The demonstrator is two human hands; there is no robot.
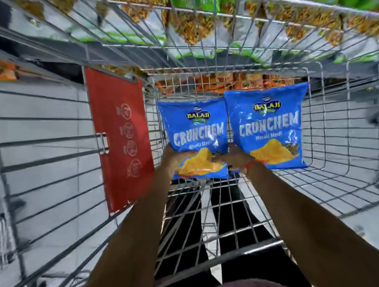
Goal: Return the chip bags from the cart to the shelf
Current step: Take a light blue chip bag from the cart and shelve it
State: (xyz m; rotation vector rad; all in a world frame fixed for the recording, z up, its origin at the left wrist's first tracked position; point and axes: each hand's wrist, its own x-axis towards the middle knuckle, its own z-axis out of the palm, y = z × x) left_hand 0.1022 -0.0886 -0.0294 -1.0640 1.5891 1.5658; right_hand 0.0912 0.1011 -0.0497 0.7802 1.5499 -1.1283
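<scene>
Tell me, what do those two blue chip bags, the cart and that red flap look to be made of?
Left chip bag and right chip bag: thin glossy plastic film, judging by the shiny crinkles.
Cart: bare silvery metal wire, welded in a grid.
Red flap: stiff, smooth matte sheet, probably plastic; hard to be sure.

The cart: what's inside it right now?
Two blue chip bags lie side by side in the cart: left bag, held by both hands, and right bag. Anything beneath the bags is covered.
</scene>
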